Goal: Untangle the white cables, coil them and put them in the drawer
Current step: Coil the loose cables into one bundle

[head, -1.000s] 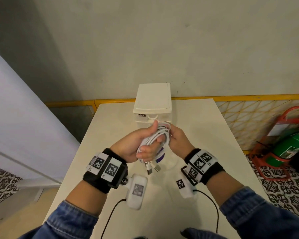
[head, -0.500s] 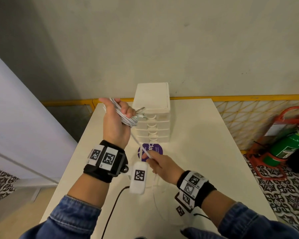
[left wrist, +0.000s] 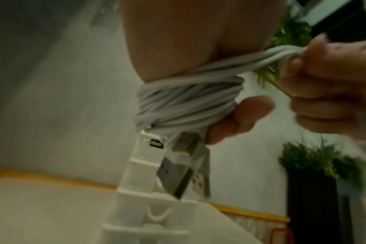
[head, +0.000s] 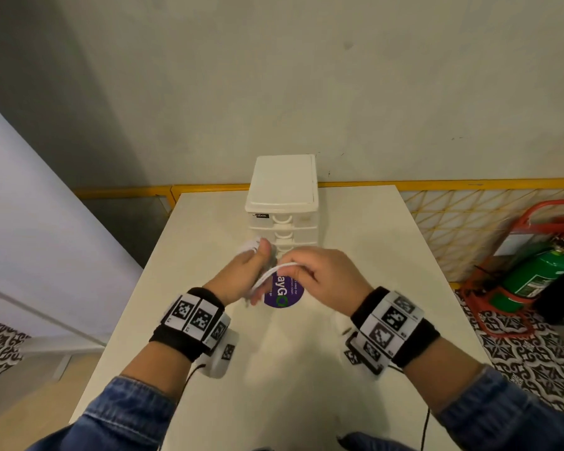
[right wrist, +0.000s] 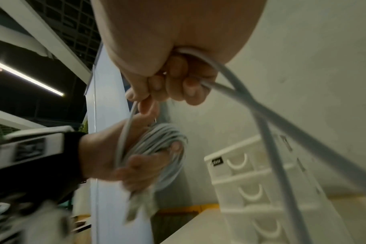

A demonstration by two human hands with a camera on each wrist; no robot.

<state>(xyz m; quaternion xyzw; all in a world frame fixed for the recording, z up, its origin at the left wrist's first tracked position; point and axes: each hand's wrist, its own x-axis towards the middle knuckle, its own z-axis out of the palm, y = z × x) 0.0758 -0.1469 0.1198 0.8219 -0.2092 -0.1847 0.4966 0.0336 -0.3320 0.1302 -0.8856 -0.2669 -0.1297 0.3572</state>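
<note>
White cable (head: 275,270) is wound in a coil (left wrist: 188,102) round the fingers of my left hand (head: 241,278), which grips it above the table in front of the drawer unit (head: 284,196). Two USB plugs (left wrist: 182,168) hang below the coil. Close on the right, my right hand (head: 323,275) pinches the strands that lead off the coil. In the right wrist view its fingers (right wrist: 178,82) curl round the cable, and a loose loop (right wrist: 272,132) trails down to the right. All drawers of the white unit (right wrist: 251,181) look closed.
The cream table (head: 355,229) bears a round purple sticker (head: 284,292) under my hands. A green fire extinguisher (head: 531,278) in a red stand sits on the floor to the right. A yellow rail (head: 469,183) runs behind the table.
My left hand has come down from its raised spot on the left with the coil. My right hand has moved up and forward to meet it, so the stretched strand between them is short.
</note>
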